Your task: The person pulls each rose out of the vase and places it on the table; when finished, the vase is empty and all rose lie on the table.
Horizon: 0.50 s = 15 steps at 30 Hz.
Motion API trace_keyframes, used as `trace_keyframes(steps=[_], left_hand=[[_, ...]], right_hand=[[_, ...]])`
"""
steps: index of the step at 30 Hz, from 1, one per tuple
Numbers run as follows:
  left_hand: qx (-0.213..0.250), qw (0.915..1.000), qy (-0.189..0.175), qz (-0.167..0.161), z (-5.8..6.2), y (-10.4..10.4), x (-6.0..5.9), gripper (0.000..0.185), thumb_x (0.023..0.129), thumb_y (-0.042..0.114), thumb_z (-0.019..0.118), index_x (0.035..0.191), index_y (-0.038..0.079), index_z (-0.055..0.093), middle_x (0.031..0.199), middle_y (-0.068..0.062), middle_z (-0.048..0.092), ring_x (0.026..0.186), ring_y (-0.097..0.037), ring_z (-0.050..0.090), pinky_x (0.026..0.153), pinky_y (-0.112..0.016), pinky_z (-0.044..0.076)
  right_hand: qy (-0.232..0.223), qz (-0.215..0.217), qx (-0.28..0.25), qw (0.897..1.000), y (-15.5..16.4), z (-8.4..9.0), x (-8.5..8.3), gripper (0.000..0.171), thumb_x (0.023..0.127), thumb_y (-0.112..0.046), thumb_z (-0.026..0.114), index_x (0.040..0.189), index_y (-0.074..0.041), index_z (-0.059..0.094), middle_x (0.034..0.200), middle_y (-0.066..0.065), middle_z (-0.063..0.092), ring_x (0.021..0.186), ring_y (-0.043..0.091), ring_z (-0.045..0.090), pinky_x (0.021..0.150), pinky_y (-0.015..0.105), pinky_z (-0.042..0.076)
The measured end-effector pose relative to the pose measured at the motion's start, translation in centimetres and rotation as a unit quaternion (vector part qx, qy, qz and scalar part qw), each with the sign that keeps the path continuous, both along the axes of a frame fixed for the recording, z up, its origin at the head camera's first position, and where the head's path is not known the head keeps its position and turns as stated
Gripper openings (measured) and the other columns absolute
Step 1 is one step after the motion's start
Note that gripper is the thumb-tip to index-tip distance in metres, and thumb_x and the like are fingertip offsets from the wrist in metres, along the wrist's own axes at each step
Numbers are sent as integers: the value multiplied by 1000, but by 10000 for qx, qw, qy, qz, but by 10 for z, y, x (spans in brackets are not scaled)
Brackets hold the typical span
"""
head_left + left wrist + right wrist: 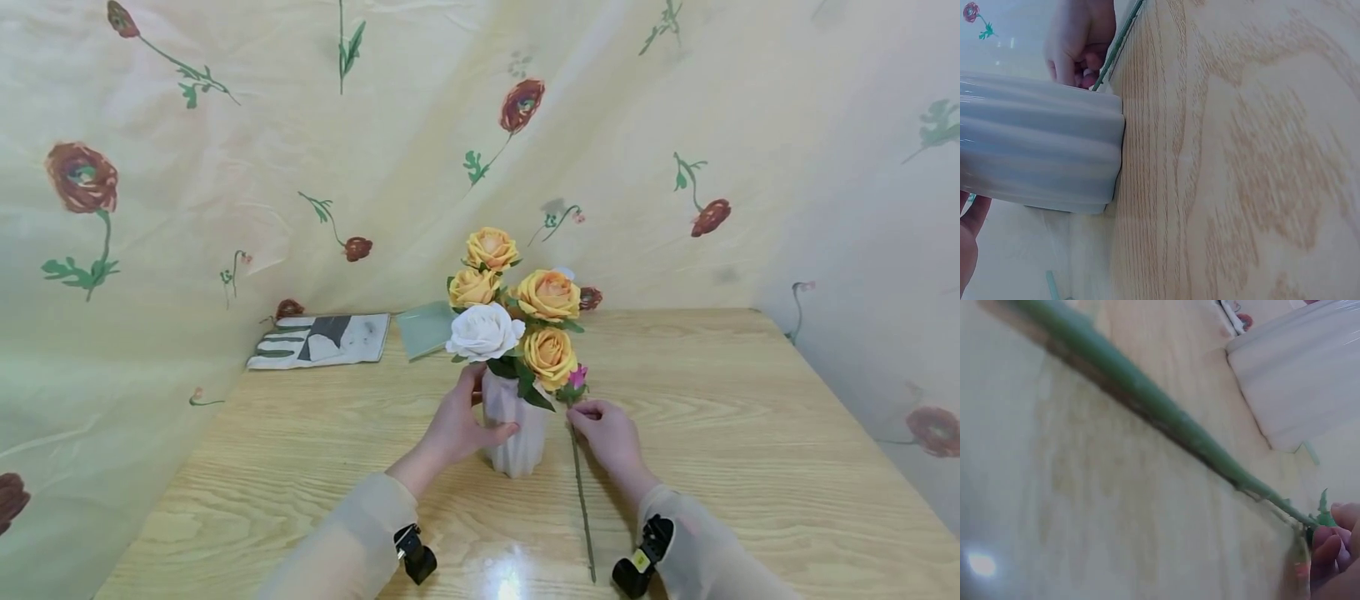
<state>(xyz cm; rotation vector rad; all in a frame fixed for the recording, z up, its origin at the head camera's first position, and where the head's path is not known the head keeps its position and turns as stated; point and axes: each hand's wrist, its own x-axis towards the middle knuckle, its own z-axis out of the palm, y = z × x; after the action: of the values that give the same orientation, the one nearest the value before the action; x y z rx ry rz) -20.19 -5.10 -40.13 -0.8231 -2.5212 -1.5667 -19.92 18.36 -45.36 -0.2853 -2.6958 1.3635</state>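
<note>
A pale ribbed vase (516, 446) stands upright on the table, filled with several yellow-orange roses (549, 295) and one white rose (486, 332). My left hand (453, 425) grips the vase from its left side, thumb across the front; in the left wrist view the ribbed wall (1035, 144) fills the left part. To the right of the vase, my right hand (611, 437) pinches a long-stemmed pink flower (577, 377) just below its bloom. Its green stem (1179, 425) runs diagonally across the right wrist view, angled down toward me. Yellow petals partly hide the pink bloom.
At the back left of the wooden table (712, 400) lies a pair of white-and-grey gloves (330, 340). Beside them is a pale green sheet (427, 329), partly behind the roses. A flower-printed cloth (412, 125) hangs behind the table and at its sides.
</note>
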Motion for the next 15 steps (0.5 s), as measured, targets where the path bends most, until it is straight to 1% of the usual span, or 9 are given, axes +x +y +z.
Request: trace_keyframes(steps=[4,7,9,13,15], left_hand=[[7,10000,14,4,0,0,0,80,67,36,72,129,12,27,113,-3,45,102,-16,46,87,-35,42],[-8,10000,66,-5,1,0,0,80,67,36,71,129,12,27,112,-2,45,101,-15,47,86,-33,42],[5,10000,83,-13,1,0,1,79,67,36,72,129,12,27,111,-2,45,101,-15,47,86,-35,42],[15,9999,128,-22,2,0,1,79,67,35,72,128,10,28,109,-3,46,99,-17,48,85,-38,43],[-5,9998,187,-29,3,0,1,78,67,35,72,127,10,29,109,-3,46,98,-18,48,85,-37,43]], right_hand=[[132,16,-140,9998,1,9,3,29,81,-34,59,94,-8,62,77,3,61,69,14,54,59,26,43],[294,78,-269,9992,1,20,5,35,80,-39,58,96,-8,62,78,7,61,70,16,55,57,26,43],[382,163,-355,9985,1,28,7,36,80,-40,58,98,-9,62,80,8,61,72,17,55,57,26,43],[471,364,-622,9963,0,46,9,39,80,-43,56,101,-10,60,87,7,60,78,18,55,62,29,44],[470,448,-754,9950,-1,56,11,44,78,-48,56,102,-11,59,90,5,59,81,19,54,65,30,45]])
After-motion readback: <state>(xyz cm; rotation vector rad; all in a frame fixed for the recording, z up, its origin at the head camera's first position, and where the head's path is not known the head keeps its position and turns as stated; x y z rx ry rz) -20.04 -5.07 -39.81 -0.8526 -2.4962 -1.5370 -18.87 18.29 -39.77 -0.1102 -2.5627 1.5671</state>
